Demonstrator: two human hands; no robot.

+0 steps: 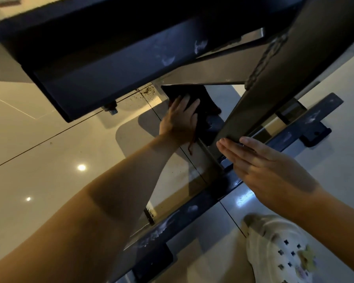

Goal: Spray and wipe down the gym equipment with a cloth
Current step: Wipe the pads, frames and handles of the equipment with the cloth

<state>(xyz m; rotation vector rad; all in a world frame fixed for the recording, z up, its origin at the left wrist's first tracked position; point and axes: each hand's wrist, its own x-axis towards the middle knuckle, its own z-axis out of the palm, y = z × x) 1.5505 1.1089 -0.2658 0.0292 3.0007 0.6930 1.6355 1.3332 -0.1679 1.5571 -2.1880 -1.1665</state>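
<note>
The gym bench frame (264,94) is dark metal, seen from above: a thick slanted post runs down to a long base bar (192,209) on the floor, both marked with pale smears. A dark cloth (202,107) lies flat against the frame just left of the post, under a grey brace plate (202,72).

Both forearms are bare, with no sleeve in sight, and the left hand (181,119) and the right hand (262,170) wear no glove, ring or watch. On one foot there is a white clog-style shoe (278,248) with small dark holes on top. A small pale decoration is fixed near these holes, too blurred to tell its form.
</note>
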